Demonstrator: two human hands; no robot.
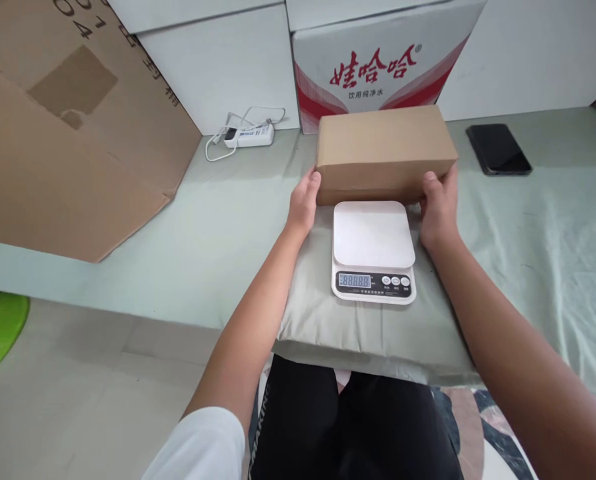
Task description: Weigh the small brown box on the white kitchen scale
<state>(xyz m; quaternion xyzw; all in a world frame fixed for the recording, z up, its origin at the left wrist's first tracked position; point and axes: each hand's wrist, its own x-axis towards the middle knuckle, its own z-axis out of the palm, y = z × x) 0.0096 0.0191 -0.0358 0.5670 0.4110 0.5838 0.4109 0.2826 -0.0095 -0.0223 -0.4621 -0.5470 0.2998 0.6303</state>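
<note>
A plain brown cardboard box (385,143) is gripped at its two ends, just behind a white kitchen scale. My left hand (304,199) presses on the box's left end, thumb toward the near face. At the right end, my right hand (439,203) holds the near corner, its thumb on the front and the other fingers partly hidden. The kitchen scale (373,233) lies flat in front of the box with nothing on its platform. Its display is lit with a full row of digit segments. Whether the box rests on the cloth or is slightly raised, I cannot tell.
A white and red carton (378,73) stands behind the box. A black phone (499,149) lies to the right on the green cloth (228,220). Back left is a white power strip (249,135) with its cable. A large cardboard carton (78,153) fills the left.
</note>
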